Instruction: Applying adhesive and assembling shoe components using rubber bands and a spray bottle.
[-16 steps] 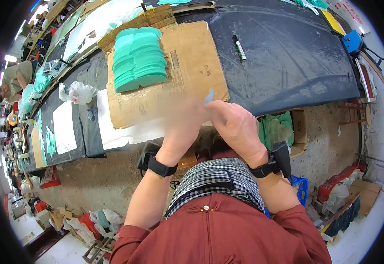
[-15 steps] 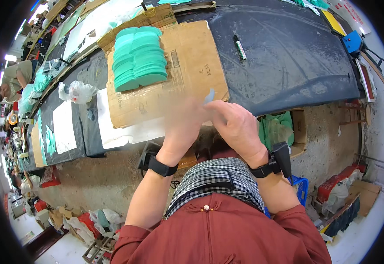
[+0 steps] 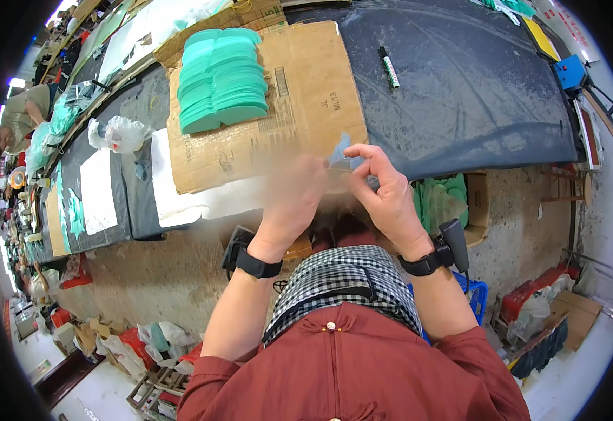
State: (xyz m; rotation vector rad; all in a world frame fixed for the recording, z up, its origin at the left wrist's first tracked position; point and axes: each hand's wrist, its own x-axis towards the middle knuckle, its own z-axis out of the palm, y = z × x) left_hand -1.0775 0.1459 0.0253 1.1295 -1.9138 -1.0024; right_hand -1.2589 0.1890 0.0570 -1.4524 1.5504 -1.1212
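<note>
My hands are close together over the near edge of a cardboard sheet (image 3: 306, 70). A heavy blur covers the fingers of my left hand (image 3: 289, 200), so its grip does not show. My right hand (image 3: 384, 193) is curled, forefinger and thumb facing each other around something small that I cannot make out. Beside the right forefinger's tip is a thin bluish piece (image 3: 339, 149); which hand has it is unclear. A stack of green, rounded flat pieces (image 3: 222, 84) lies fanned in overlapping rows on the cardboard's left part.
Right of the cardboard, a marker pen (image 3: 389, 68) lies on the dark table cover (image 3: 461, 91). White sheets (image 3: 99, 196) and a clear plastic bag (image 3: 122, 135) are on the left. Below the table edge stands a carton (image 3: 478, 207) with green material. A blue crate (image 3: 473, 298) is by my right forearm.
My right forefinger and thumb have spread a little apart, and more of the bluish piece shows. My left hand stays blurred near the same spot. The view has shifted slightly.
</note>
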